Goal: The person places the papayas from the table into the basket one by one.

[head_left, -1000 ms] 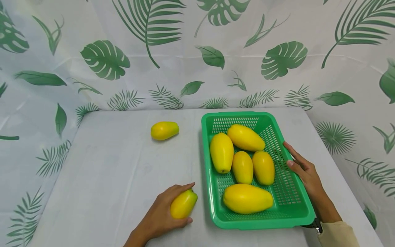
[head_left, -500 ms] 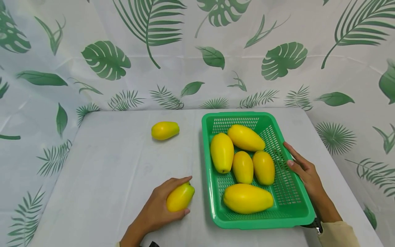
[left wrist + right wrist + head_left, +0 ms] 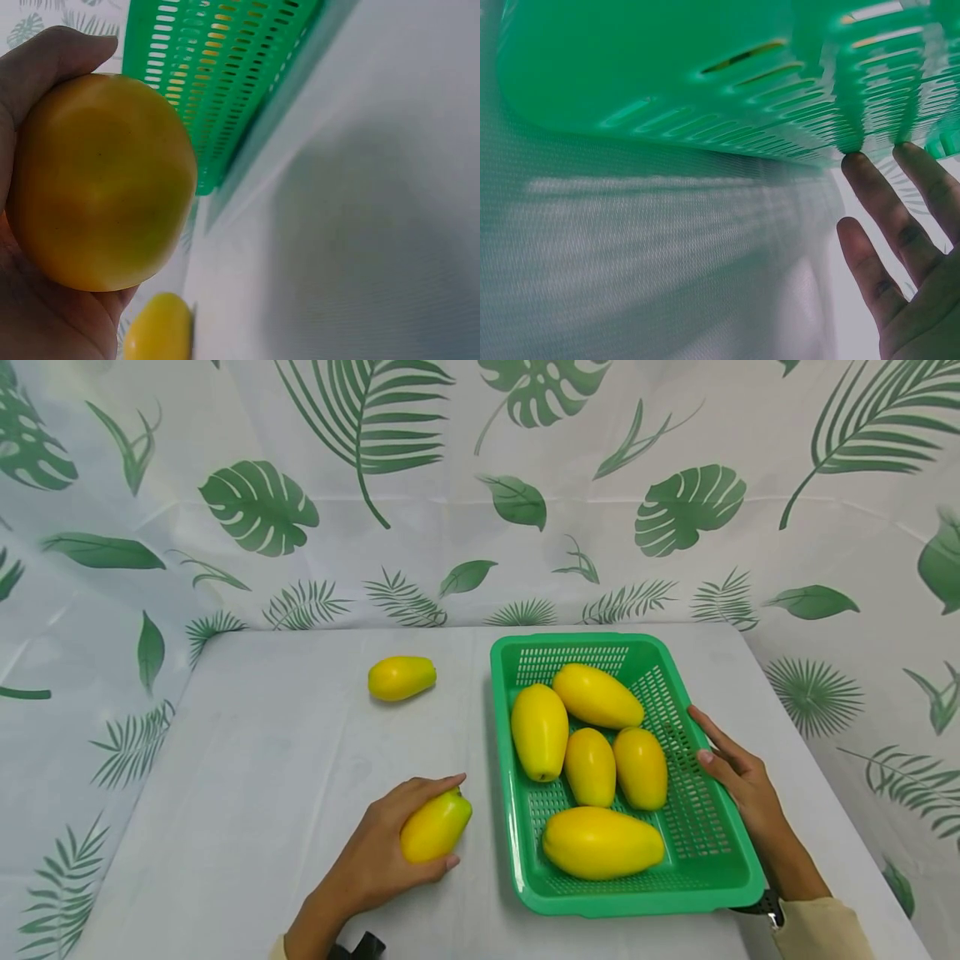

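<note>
My left hand [image 3: 386, 843] grips a yellow papaya [image 3: 435, 827] with a greenish tip, left of the green basket [image 3: 528, 893]. Close up in the left wrist view, the papaya [image 3: 105, 180] sits between thumb and palm; whether it touches the table cannot be told. At the basket's right side is my right hand [image 3: 742, 785], its thumb at the rim. In the right wrist view, two fairly straight fingers [image 3: 889, 206] touch the slotted outer wall [image 3: 667, 75], while another finger stays apart from it. Several yellow fruits lie inside, including a large papaya [image 3: 602, 843] at the near end.
One more yellow papaya [image 3: 401, 678] lies toward the back of the white-covered table [image 3: 247, 793], left of the basket. A leaf-patterned cloth [image 3: 420, 527] hangs behind and along both sides. The right wrist wears a dark watch [image 3: 767, 906].
My left hand has shifted slightly left and away from me with the papaya in its grip. The right hand and the basket have stayed in place.
</note>
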A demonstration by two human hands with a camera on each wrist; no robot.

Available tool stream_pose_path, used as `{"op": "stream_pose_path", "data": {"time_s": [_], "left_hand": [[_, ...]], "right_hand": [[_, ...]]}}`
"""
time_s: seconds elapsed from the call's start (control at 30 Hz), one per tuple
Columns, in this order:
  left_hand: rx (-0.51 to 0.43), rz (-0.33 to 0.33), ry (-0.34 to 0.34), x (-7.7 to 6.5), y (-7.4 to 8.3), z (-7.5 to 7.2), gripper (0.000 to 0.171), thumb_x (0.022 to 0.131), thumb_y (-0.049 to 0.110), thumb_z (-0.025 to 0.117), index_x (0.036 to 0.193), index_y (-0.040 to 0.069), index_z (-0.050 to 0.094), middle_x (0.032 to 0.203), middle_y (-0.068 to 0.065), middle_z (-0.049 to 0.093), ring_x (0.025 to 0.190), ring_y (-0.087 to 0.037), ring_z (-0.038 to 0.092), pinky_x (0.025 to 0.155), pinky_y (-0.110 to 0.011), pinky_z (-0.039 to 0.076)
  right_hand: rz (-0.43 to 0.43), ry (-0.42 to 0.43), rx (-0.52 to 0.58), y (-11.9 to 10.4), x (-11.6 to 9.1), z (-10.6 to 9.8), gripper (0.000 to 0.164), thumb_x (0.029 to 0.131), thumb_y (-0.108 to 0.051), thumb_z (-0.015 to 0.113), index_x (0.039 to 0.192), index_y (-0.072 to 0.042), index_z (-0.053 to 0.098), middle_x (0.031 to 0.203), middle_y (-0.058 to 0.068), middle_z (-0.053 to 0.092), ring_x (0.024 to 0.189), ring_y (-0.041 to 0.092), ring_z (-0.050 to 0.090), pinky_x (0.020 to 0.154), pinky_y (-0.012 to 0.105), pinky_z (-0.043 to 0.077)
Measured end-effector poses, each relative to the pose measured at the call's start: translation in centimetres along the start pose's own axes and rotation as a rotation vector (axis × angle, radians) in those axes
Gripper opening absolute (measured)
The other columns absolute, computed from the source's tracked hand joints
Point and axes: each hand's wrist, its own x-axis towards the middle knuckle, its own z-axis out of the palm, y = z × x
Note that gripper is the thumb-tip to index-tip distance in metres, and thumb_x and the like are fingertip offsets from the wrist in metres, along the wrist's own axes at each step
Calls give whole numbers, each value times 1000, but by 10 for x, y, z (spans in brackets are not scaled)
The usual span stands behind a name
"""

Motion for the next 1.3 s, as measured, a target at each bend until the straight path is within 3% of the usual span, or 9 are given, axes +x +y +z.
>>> {"op": "stream_pose_path", "data": {"time_s": [0.43, 0.67, 0.87, 1.3], "left_hand": [[50, 5, -15, 17, 16, -13, 84, 82, 33, 90, 155, 46, 50, 135, 20, 63, 113, -5, 60, 93, -32, 57], [59, 45, -9, 23, 22, -15, 81, 83, 34, 88, 155, 42, 52, 134, 19, 64, 111, -6, 60, 92, -32, 57], [42, 38, -34, 30, 28, -14, 84, 82, 34, 89, 155, 47, 50, 133, 21, 63, 114, -5, 59, 92, -32, 56], [31, 86, -54, 38, 34, -9, 78, 84, 33, 87, 155, 39, 54, 136, 17, 63, 115, -6, 59, 93, -32, 56]], "right_hand": [[1, 3, -2, 1, 1, 0, 58, 112, 1, 38, 169, -8, 27, 164, -14, 47, 127, 0, 66, 83, 22, 63], [1, 3, -8, 2, 1, 0, 58, 112, 1, 38, 169, -8, 27, 166, -14, 45, 129, -1, 64, 85, 21, 63], [1, 12, -21, 2, 0, 1, 58, 112, 0, 38, 169, -9, 27, 166, -14, 44, 129, -2, 64, 86, 20, 62], [-8, 13, -17, 2, -1, 1, 58, 112, 1, 37, 169, -7, 27, 169, -13, 40, 130, -3, 62, 87, 18, 61]]}}
